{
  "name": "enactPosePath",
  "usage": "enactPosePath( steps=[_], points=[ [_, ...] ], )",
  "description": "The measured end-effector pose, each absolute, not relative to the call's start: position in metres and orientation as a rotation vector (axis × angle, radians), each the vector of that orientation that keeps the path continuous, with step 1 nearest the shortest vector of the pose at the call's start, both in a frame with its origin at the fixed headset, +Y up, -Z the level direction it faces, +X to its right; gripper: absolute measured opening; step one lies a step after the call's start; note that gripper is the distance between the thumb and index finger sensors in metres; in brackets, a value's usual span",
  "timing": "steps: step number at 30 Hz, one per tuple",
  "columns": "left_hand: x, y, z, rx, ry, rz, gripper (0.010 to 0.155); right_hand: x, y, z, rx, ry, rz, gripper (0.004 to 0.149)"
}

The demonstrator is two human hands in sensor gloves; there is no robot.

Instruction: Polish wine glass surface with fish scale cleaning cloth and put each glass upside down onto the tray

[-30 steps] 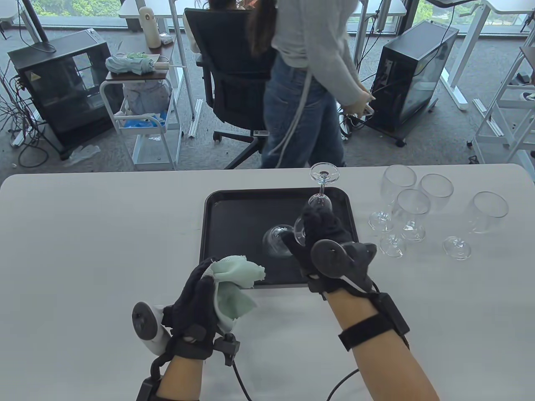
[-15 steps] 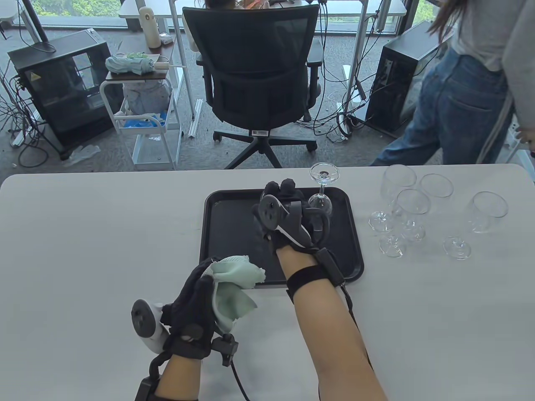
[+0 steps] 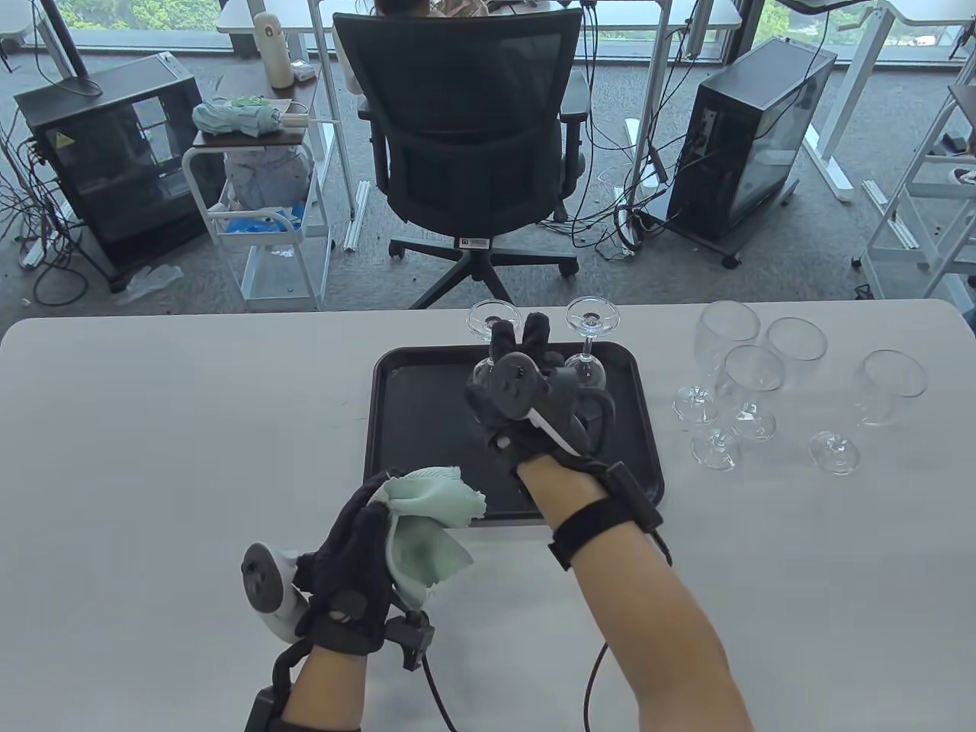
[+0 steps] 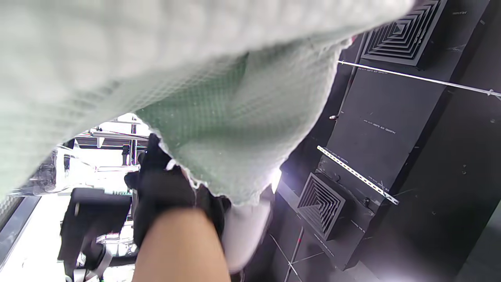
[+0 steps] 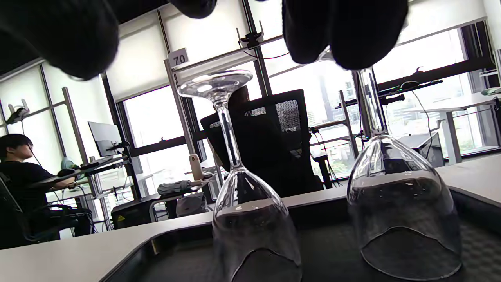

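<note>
Two wine glasses stand upside down at the far side of the black tray (image 3: 427, 435): one on the left (image 3: 492, 319) and one on the right (image 3: 591, 319). My right hand (image 3: 520, 343) hovers between them with its fingers straight, holding nothing. In the right wrist view the left glass (image 5: 250, 219) and right glass (image 5: 403, 211) rest rim-down on the tray (image 5: 332, 254), with my fingertips (image 5: 344, 27) above. My left hand (image 3: 354, 549) grips the crumpled pale green cloth (image 3: 423, 518) near the tray's front edge. The cloth (image 4: 195, 78) fills the left wrist view.
Several upright wine glasses (image 3: 751, 370) stand in a group on the white table (image 3: 152, 427), right of the tray. A black office chair (image 3: 465, 130) stands beyond the table's far edge, with desks, computer cases and a small cart (image 3: 259, 191) behind.
My right hand carried a glass from the tray's front to its far side, set it upside down left of the first glass and let go. A person behind the table walked off right.
</note>
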State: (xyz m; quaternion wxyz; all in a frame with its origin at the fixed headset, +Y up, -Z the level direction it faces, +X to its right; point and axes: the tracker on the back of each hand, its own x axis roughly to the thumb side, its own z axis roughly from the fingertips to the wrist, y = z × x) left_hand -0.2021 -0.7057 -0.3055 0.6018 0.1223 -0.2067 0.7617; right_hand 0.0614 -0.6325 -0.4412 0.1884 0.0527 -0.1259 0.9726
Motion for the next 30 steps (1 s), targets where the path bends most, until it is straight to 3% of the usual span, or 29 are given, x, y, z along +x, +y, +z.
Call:
enactPosePath(
  steps=[5,9,13,20,30],
  points=[
    [-0.201,-0.706,-0.306,0.287,-0.487,1.767,0.052,0.152,-0.663,-0.404,0.009,-0.318,2.442,0.073],
    [-0.200,-0.705,-0.305,0.297,-0.493,1.739,0.052,0.231,-0.701,-0.383,-0.267,-0.278,2.322,0.071],
    [-0.200,-0.704,-0.304,0.304,-0.500,1.746,0.052,0.282,-0.728,-0.369,-0.525,-0.225,2.279,0.073],
    [-0.199,-0.706,-0.304,0.305,-0.502,1.746,0.052,0.315,-0.760,-0.385,-0.758,-0.076,2.121,0.094],
    [-0.201,-0.708,-0.305,0.294,-0.494,1.747,0.052,0.317,-0.775,-0.432,-0.903,-0.100,1.946,0.091]
  ],
)
